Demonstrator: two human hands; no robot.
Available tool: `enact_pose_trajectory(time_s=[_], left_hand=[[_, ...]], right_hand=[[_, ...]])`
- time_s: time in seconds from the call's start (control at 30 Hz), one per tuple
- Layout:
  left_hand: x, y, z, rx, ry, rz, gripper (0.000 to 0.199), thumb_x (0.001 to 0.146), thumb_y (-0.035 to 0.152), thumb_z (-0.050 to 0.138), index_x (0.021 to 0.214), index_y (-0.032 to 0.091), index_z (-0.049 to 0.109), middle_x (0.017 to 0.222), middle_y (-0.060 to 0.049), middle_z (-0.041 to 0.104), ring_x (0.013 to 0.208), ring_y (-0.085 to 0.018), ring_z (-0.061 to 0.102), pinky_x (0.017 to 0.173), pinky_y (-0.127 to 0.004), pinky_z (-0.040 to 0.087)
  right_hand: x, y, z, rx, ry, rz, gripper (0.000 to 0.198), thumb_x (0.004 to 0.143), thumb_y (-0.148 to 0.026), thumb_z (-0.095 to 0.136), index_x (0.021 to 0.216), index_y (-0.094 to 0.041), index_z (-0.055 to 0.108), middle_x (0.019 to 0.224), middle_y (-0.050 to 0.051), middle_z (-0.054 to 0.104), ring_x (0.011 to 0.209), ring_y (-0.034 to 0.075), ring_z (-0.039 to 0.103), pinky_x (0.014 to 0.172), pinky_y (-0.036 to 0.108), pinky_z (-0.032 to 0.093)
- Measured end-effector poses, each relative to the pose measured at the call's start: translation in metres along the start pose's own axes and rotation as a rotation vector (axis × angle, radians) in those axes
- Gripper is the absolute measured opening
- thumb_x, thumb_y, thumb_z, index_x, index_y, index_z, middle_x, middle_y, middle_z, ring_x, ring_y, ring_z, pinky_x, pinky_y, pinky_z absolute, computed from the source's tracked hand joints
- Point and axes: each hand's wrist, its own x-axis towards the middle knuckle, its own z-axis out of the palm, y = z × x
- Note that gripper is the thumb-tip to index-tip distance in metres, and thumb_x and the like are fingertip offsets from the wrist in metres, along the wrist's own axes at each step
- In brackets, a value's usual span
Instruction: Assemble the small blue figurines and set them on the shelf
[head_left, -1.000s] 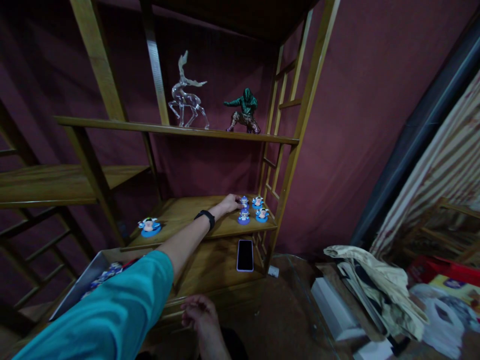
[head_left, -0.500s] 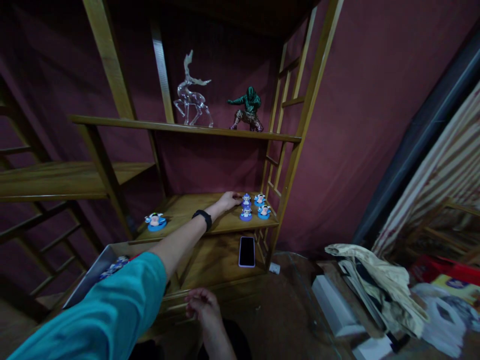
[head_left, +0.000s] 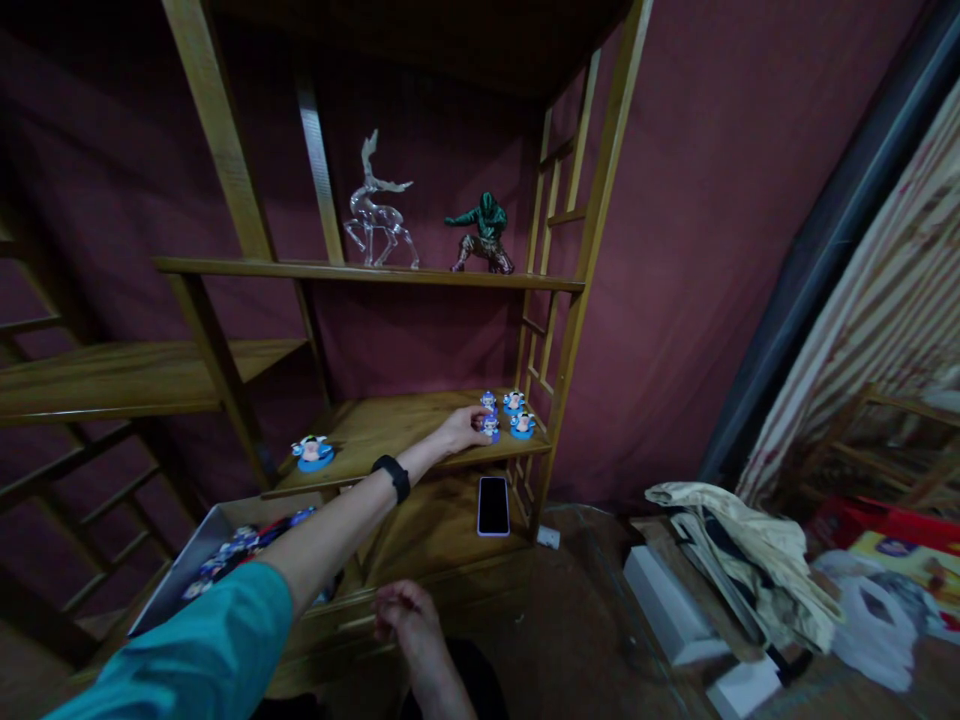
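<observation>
On the middle wooden shelf [head_left: 375, 425], my left hand [head_left: 461, 430] reaches in from the left. Its thumb and fingers are closed around the sides of the front purple figurine [head_left: 490, 428], which stands on the shelf. Right behind that one is another purple figurine [head_left: 488, 401]. To their right stand two blue-based figurines, a rear one [head_left: 514, 401] and a front one [head_left: 523, 425]. One more blue-based figurine [head_left: 313, 453] stands apart at the shelf's left end. Low in front of the shelves, my right hand [head_left: 409, 615] hangs with its fingers curled in and nothing visible in them.
A phone [head_left: 493, 505] lies on the lower shelf. An open box [head_left: 161, 580] with several small figures sits at lower left. The upper shelf bears a clear deer figurine [head_left: 379, 215] and a green crouching figure [head_left: 486, 235]. Folded cloth [head_left: 750, 560] and a plastic bag [head_left: 874, 620] lie at right.
My left hand has moved from beside the rear purple figurine forward to the front one and closed around it. The view has shifted slightly; more of the box shows. My right hand is nearly still.
</observation>
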Motion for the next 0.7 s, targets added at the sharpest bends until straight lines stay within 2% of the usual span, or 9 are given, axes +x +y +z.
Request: enact_pose_trajectory(time_s=[0.2, 0.37, 0.7], left_hand=[[0.007, -0.001, 0.009, 0.008, 0.052, 0.042, 0.056, 0.046, 0.011, 0.079, 0.099, 0.009, 0.062, 0.069, 0.002, 0.058, 0.067, -0.011, 0.053, 0.07, -0.027, 0.044], [0.009, -0.001, 0.012, 0.09, 0.041, 0.049, 0.057, 0.047, 0.011, 0.077, 0.102, 0.009, 0.061, 0.073, 0.0, 0.06, 0.067, -0.012, 0.053, 0.068, -0.025, 0.044], [0.007, -0.005, 0.009, 0.063, 0.031, 0.08, 0.063, 0.051, 0.013, 0.074, 0.111, 0.007, 0.058, 0.078, -0.002, 0.063, 0.071, -0.013, 0.056, 0.07, -0.026, 0.044]], right_hand=[[0.004, 0.004, -0.002, 0.006, 0.017, 0.032, 0.016, 0.053, -0.021, 0.063, 0.068, -0.018, 0.063, 0.061, -0.001, 0.06, 0.053, 0.011, 0.05, 0.051, 0.022, 0.038], [0.004, 0.002, -0.002, -0.007, 0.012, 0.034, 0.014, 0.052, -0.021, 0.062, 0.066, -0.018, 0.062, 0.06, -0.001, 0.059, 0.053, 0.011, 0.049, 0.051, 0.022, 0.038], [-0.003, -0.004, -0.002, -0.008, 0.009, 0.009, 0.016, 0.054, -0.027, 0.067, 0.067, -0.018, 0.061, 0.064, 0.0, 0.063, 0.057, 0.012, 0.052, 0.052, 0.022, 0.039]])
